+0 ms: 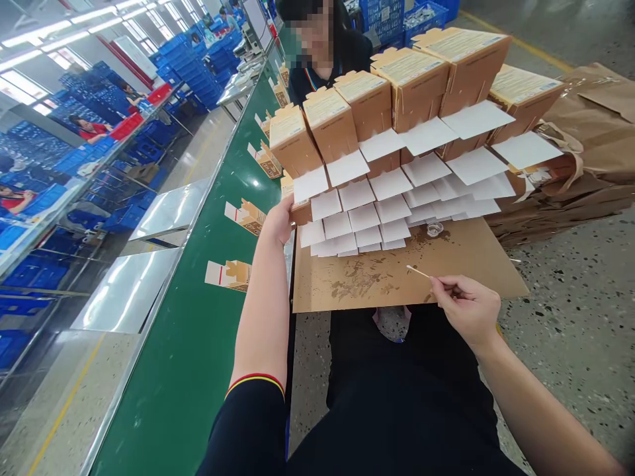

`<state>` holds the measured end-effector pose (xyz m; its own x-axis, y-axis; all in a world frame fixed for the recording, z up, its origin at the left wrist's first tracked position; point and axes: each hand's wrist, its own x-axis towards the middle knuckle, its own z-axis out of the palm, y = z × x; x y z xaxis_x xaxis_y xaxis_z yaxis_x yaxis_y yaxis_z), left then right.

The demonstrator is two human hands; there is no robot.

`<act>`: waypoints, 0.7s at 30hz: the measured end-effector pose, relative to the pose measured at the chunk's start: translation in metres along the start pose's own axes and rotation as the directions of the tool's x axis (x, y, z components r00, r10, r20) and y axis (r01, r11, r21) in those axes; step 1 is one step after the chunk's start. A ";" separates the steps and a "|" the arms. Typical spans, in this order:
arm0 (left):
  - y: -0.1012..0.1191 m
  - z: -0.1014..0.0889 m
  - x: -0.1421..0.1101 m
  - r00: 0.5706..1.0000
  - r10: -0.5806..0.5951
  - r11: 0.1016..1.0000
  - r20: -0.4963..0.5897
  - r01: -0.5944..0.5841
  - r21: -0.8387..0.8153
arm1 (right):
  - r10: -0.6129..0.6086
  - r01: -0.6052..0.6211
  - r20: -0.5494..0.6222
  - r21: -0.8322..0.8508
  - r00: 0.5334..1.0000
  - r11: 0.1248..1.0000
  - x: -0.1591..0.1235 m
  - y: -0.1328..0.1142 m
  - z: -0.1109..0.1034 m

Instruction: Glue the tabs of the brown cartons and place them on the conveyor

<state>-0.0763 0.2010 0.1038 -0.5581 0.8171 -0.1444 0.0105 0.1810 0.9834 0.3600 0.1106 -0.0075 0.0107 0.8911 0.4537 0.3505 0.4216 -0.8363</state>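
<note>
My right hand (466, 305) pinches a thin cotton swab (421, 272), its white tip pointing left over a stained cardboard sheet (317, 284). At the left end of a stack of brown cartons (370, 109), my left hand (278, 221) is closed around the edge of a small carton (300, 213); its fingertips are partly hidden. White open flaps (352, 168) stick out from the stacked cartons toward me in overlapping rows. A small clear dish (435, 229) sits on the cardboard beside the stack, with dark wet spots around it.
Left of me runs a green conveyor belt (198, 344) carrying several open cartons (238, 274). A co-worker (327, 53) is behind the stack. Brown paper-wrapped bundles (590, 152) lie at right. Blue crates (381, 20) and metal tables (129, 284) stand farther off.
</note>
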 end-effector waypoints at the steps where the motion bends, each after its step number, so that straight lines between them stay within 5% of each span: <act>1: 0.002 -0.008 -0.008 1.000 -0.028 0.999 -0.012 0.028 -0.037 | -0.003 0.003 -0.002 0.001 1.000 1.000 0.000 -0.001 -0.001; 4: 0.001 -0.035 -0.054 0.989 0.094 0.966 -0.112 -0.118 -0.228 | 0.000 0.000 0.004 0.003 1.000 1.000 -0.001 -0.003 -0.006; 7: -0.024 -0.042 -0.121 0.960 0.235 0.870 -0.154 -0.278 -0.407 | 0.014 -0.014 0.033 0.010 0.999 1.000 -0.009 -0.009 -0.006; 11: -0.091 -0.012 -0.192 0.997 0.031 0.863 -0.075 -0.064 -0.501 | 0.017 -0.022 0.156 0.029 0.988 0.999 -0.023 -0.020 0.014; 15: -0.142 0.012 -0.211 0.988 -0.103 0.903 -0.117 0.043 -0.427 | -0.016 -0.013 0.311 0.090 0.950 0.996 -0.032 -0.022 0.052; 21: -0.149 0.010 -0.208 0.982 -0.110 0.922 -0.153 0.043 -0.384 | -0.063 0.019 0.463 0.098 0.884 0.995 -0.052 -0.015 0.075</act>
<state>0.0471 0.0094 -0.0139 -0.6760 0.6991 -0.2331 -0.3334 -0.0081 0.9428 0.2837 0.0710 -0.0418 -0.4466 0.8389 0.3111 0.2570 0.4533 -0.8535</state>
